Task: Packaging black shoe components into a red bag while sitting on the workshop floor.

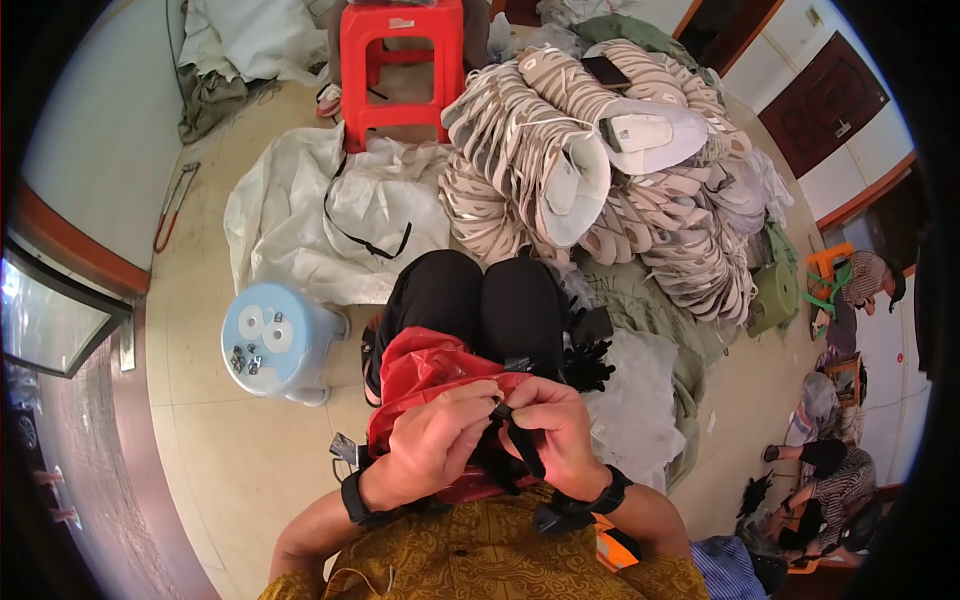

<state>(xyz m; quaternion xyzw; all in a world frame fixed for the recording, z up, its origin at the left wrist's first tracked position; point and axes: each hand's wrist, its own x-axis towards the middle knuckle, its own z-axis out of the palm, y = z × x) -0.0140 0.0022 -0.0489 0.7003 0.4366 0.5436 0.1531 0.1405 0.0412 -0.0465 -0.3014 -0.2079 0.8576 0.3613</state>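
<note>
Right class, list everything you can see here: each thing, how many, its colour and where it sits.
Red plastic stool: one, top centre.
Beige shoe uppers pile: many, upper right floor.
White fabric sack: one, floor left of the pile.
Light blue plastic stool: one, left, small metal parts on top.
Red plastic bag: one, on the lap.
Black strap: one, between both hands.
Other people: at least two, right edge.
Left hand: pinching the strap.
Right hand: pinching the strap.

Bare floor (230,450) lies open to the left of the knees, broken only by the blue stool (275,340). Ahead, the white sack (300,215) and the big heap of shoe parts (600,170) block the way. On the right, crumpled plastic sheet (640,400) crowds close beside the red bag (430,365).
</note>
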